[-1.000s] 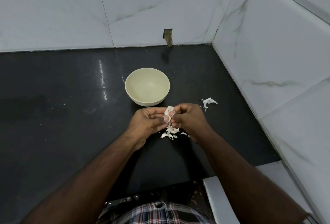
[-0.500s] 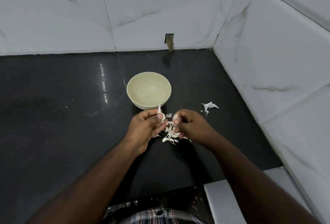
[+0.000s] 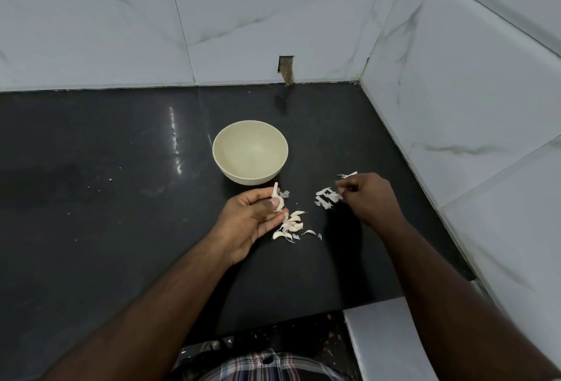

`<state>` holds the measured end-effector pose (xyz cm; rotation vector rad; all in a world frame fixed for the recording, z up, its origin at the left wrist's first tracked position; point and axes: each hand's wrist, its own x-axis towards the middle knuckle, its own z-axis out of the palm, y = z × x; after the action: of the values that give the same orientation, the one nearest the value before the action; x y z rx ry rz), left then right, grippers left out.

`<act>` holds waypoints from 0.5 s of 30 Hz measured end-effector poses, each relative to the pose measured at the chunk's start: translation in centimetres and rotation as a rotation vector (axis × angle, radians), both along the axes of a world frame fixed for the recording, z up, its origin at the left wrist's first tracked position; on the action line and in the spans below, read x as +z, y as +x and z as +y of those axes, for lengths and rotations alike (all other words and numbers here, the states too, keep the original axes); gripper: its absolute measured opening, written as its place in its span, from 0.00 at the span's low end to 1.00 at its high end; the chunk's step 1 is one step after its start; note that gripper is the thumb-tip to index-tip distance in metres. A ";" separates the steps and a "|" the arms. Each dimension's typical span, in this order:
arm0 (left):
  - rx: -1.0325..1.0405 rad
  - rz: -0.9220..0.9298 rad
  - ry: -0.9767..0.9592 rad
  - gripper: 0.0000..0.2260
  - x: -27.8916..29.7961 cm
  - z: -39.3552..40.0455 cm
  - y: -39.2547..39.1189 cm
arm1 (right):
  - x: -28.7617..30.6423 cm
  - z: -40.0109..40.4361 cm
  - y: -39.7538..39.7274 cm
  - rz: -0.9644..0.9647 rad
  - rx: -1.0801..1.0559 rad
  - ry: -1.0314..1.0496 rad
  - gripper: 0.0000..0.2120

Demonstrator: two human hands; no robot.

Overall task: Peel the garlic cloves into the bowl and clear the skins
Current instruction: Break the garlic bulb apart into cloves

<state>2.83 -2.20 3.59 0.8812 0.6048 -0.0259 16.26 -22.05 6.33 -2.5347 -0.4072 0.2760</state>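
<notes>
Left hand [image 3: 253, 216] pinches a garlic clove [image 3: 277, 198]; right hand [image 3: 368, 198] apparently pinches skin [image 3: 328, 197].

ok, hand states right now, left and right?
Left hand: holding a garlic clove.
Right hand: pinching a strip of skin.

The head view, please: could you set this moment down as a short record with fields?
left hand: pinches a garlic clove between thumb and fingers
right hand: pinches a strip of skin, held out to the right
bowl: upright, looks empty
loose pile: cloves and skins on the black counter, in front of the bowl
</notes>
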 end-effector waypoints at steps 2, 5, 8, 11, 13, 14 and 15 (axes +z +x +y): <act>-0.001 -0.001 0.016 0.10 0.0 -0.2 0.0 | 0.2 0.1 -0.1 -0.035 -0.036 0.055 0.06; 0.012 -0.014 0.069 0.09 -0.1 -0.4 -0.1 | 0.5 0.7 -0.8 -0.042 -0.004 0.095 0.14; -0.020 -0.046 0.191 0.10 -0.1 -0.6 0.0 | 0.8 2.5 -2.4 -0.006 0.187 0.220 0.19; -0.077 -0.074 0.327 0.11 -0.1 -0.8 0.1 | 0.8 4.2 -3.5 0.005 0.413 0.195 0.17; -0.092 -0.073 0.385 0.10 0.0 -0.8 0.2 | 0.5 4.9 -3.6 -0.073 0.495 0.082 0.13; -0.092 -0.072 0.401 0.09 0.1 -0.8 0.1 | 0.4 5.1 -3.7 -0.102 0.490 0.071 0.12; -0.093 -0.074 0.408 0.09 0.1 -0.7 0.0 | 0.3 5.1 -3.7 -0.111 0.462 0.090 0.10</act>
<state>2.86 -2.85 3.72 1.3004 0.5070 0.0476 12.58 -16.94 6.68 -2.3475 -1.0267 0.2791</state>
